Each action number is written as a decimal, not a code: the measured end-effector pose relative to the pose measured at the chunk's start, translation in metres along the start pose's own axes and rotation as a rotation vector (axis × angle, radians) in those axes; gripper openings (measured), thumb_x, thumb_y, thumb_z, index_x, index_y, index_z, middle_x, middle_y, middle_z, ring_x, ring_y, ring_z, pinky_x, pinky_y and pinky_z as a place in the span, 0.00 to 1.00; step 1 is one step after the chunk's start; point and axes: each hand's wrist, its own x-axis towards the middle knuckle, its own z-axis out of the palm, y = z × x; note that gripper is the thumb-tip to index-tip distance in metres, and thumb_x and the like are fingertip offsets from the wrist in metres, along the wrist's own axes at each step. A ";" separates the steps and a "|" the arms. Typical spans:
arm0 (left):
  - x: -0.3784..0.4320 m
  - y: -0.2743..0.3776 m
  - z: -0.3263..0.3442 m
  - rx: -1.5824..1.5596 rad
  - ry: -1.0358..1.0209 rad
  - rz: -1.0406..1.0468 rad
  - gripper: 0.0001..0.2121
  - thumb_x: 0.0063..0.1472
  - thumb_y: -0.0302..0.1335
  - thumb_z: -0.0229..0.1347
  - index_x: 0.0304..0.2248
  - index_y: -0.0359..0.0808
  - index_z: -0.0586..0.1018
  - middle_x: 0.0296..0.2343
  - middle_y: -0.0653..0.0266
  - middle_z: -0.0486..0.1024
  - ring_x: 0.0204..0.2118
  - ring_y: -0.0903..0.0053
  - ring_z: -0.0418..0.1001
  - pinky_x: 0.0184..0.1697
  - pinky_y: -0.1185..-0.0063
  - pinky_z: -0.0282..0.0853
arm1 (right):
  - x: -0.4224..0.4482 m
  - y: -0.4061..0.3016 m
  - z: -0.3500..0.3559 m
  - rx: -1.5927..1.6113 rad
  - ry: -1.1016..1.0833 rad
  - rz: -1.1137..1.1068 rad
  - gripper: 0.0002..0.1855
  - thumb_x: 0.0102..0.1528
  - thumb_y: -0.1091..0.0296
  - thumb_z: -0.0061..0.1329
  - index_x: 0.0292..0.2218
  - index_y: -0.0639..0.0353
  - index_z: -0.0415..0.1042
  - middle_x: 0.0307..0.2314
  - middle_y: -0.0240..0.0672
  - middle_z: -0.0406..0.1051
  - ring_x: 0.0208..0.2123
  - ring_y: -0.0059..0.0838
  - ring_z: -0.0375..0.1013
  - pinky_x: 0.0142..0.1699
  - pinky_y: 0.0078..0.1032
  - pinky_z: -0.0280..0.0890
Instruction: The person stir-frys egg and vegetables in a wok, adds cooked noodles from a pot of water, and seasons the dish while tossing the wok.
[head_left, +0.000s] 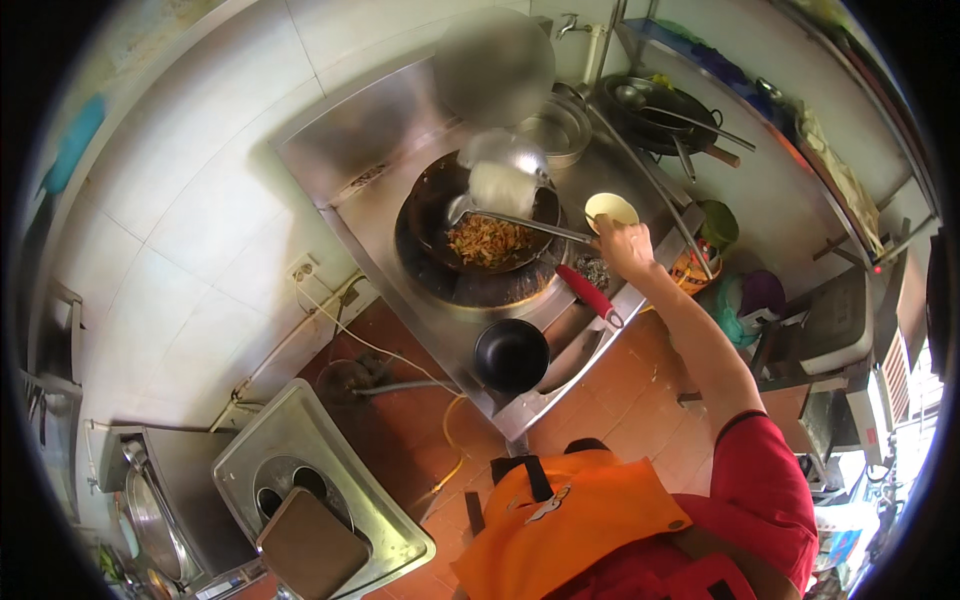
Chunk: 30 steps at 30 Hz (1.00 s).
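Observation:
My right hand (626, 246) is at the near rim of a pale yellow bowl (611, 208), fingers bent, one over its edge. The long handle of a metal wok spatula (525, 221) runs to the same fingers; whether they grip it, the bowl or both is unclear. The spatula's head lies in a dark wok (431, 225) on the burner, beside shredded, browned food (489, 240). Over the wok's far side is a whitish, blurred shape (501, 187), with a shiny rounded metal utensil (517, 154) behind it. A red handle (589, 295) points towards me. My left hand is out of view.
A black pot (511, 355) stands at the stove's near corner. Metal pans (559, 131) stand behind the wok. A second wok (660, 116) with a ladle (631, 97) is at the back right. A steel unit (405, 551) with a brown square board (313, 544) stands lower left. A yellow hose (448, 431) lies on the floor.

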 end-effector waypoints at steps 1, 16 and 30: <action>0.001 0.008 0.007 -0.003 0.001 0.004 0.10 0.59 0.29 0.48 0.31 0.33 0.80 0.28 0.58 0.78 0.32 0.70 0.75 0.36 0.75 0.70 | 0.003 0.004 0.004 0.011 0.047 -0.098 0.16 0.46 0.62 0.56 0.36 0.54 0.68 0.23 0.40 0.73 0.24 0.43 0.73 0.29 0.38 0.68; -0.051 0.013 0.145 -0.112 0.229 -0.103 0.11 0.59 0.29 0.47 0.31 0.33 0.80 0.28 0.58 0.78 0.32 0.68 0.76 0.36 0.74 0.71 | -0.011 0.091 0.041 0.822 -0.051 0.139 0.09 0.54 0.74 0.48 0.38 0.61 0.75 0.25 0.46 0.74 0.24 0.43 0.75 0.30 0.30 0.68; -0.146 -0.090 0.271 0.112 0.470 -0.134 0.11 0.59 0.29 0.47 0.31 0.34 0.80 0.29 0.58 0.79 0.33 0.66 0.76 0.36 0.73 0.71 | 0.014 0.145 0.095 1.018 -0.248 0.171 0.14 0.60 0.76 0.41 0.45 0.69 0.72 0.36 0.34 0.75 0.35 0.20 0.70 0.42 0.22 0.66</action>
